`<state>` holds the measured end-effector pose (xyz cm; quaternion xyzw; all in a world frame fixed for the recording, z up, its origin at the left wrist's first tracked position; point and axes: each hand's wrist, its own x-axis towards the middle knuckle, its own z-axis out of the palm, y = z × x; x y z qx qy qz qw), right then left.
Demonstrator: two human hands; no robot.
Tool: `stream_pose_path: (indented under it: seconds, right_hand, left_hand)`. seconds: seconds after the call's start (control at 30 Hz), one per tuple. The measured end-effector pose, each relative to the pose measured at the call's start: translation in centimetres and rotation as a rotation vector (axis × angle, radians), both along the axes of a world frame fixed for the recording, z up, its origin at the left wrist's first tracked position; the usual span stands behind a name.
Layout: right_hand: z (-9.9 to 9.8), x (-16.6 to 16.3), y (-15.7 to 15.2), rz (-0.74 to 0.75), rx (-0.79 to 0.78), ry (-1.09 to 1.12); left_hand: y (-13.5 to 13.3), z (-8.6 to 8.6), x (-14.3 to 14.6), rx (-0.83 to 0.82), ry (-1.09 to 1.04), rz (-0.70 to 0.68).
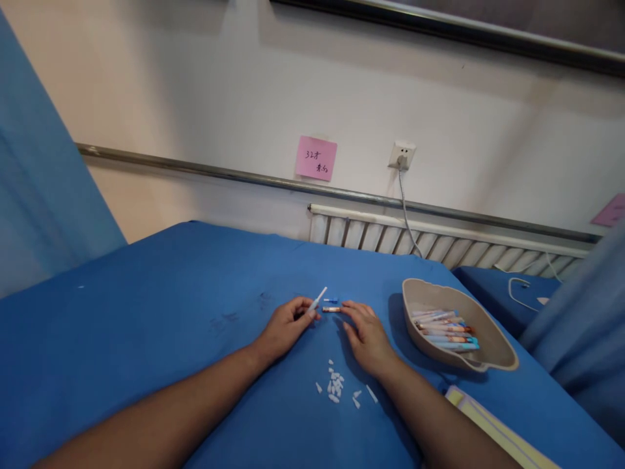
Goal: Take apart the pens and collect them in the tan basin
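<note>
My left hand [286, 324] is closed in a pinch on a thin white tube [318, 299] that points up and to the right. My right hand [365, 335] lies on the blue cloth [161, 312], fingers stretched toward a small orange piece [331, 309]; its fingertips reach the piece's right end. A small blue piece [331, 300] lies just behind the orange one. Several tiny white bits [336, 385] are scattered on the cloth between my forearms.
A beige kidney-shaped tray [488, 355] at the right holds several coloured pen-like tubes [446, 329]. A yellow-edged flat object [498, 430] lies at the lower right. Behind are a white wall, a metal rail, a pink note [316, 158], a socket with cable [401, 156] and a radiator [439, 244].
</note>
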<state>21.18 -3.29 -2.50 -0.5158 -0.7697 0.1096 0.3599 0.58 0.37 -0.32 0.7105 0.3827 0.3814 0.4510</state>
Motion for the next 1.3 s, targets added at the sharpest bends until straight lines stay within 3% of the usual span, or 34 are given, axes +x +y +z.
stream_pose_path:
  seconds: [0.23,0.43,0.7,0.9,1.13,1.3]
  right_hand:
    - [0.5,-2.9,1.1,-0.134,-0.068,-0.297]
    - [1.3,-2.8,0.4,-0.209,-0.057,-0.432]
    - [1.8,-0.2,-3.7,-0.056,0.045,0.015]
    - [1.6,0.8,-3.3,-0.005,0.082,0.162]
    - [0.9,0.8,-2.7,-0.050,-0.030,0.454]
    - [1.2,0.2,-2.8,0.024,-0.195,0.708]
  left_hand:
    - [0.9,-0.9,-0.1,-0.002,-0.033,0.011]
    - [0.7,-0.8,-0.5,0.019,0.012,-0.006]
    - [-0.5,0.3,-0.7,0.123,0.154,-0.084]
    - [-1.5,1.0,-0.7,0.233,0.303,-0.142]
    - [-1.7,1.5,-0.5,0.255,0.365,-0.181]
    - [-1.9,1.8,-0.4,0.249,0.372,-0.201]
